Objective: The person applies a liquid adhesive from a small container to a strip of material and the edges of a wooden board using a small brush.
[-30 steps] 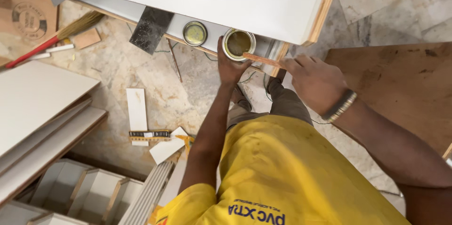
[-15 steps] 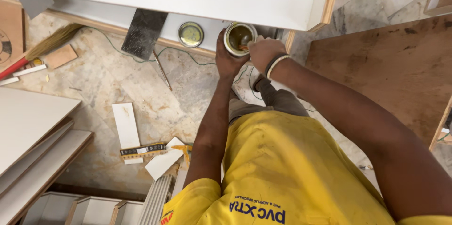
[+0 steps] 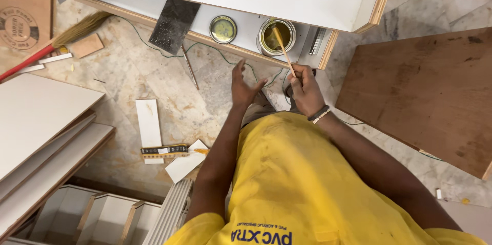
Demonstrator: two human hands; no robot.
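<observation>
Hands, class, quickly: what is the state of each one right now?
Left hand: open, fingers spread, holding nothing.
Right hand: closed on thin wooden stick dipped into open round metal can.

The broom [image 3: 56, 42] is cut off at the left edge. The stick's [image 3: 282, 50] lower end is hidden inside the right hand [image 3: 306, 90].

open round tin [image 3: 277, 37], its lid [image 3: 223, 28] beside
</observation>
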